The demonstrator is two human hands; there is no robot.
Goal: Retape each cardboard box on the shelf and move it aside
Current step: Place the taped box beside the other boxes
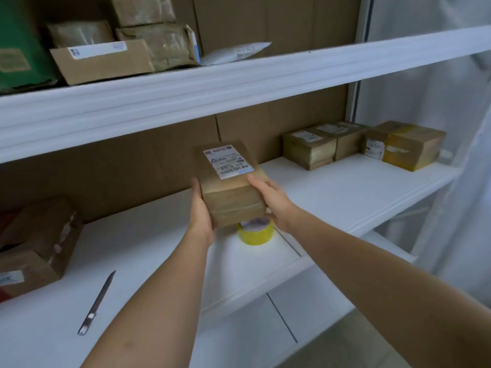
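A small brown cardboard box (230, 192) with a white shipping label on top is held above the white middle shelf (345, 189). My left hand (200, 208) grips its left side and my right hand (271, 199) grips its right side, fingers curled under it. A yellow roll of tape (256, 232) lies on the shelf just below the box, partly hidden by it. A slim metal utility knife (97, 302) lies on the shelf at the front left.
Three taped boxes (308, 148) (345, 139) (409, 146) stand at the shelf's back right. A torn open box (39, 243) sits at the far left. The upper shelf (186, 86) holds several parcels and a white mailer (236, 53).
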